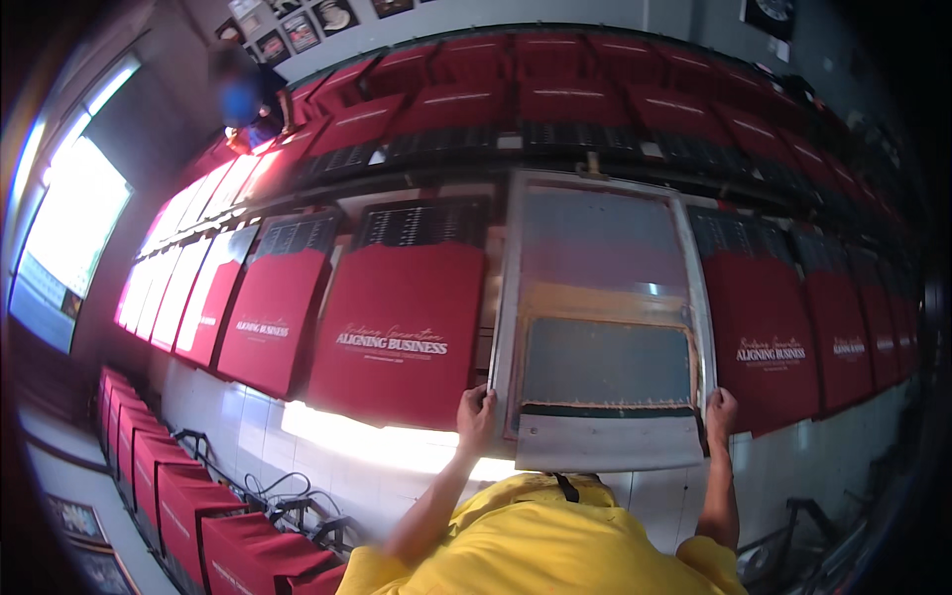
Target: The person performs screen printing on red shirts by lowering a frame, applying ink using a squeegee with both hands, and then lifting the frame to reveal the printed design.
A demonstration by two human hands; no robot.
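Note:
A framed printing screen (607, 369) with a pale metal frame lies in front of me, over one place in the row of boards. My left hand (477, 420) is closed on the frame's left edge near its lower corner. On the opposite edge my right hand (722, 411) grips the frame at about the same height. A wide squeegee (609, 442) with a grey handle and dark blade rests across the screen's near end, between my hands. Red fabric pieces (395, 337) with white print lie on the boards to the left, and another red piece (762, 337) lies to the right.
More red pieces (456, 107) cover a second row behind a long rail. A person (248, 99) stands at the far left, by a bright window (74, 223). Another row of red-covered boards (183, 506) runs along the lower left, with cables (283, 488) on the tiled floor (377, 466).

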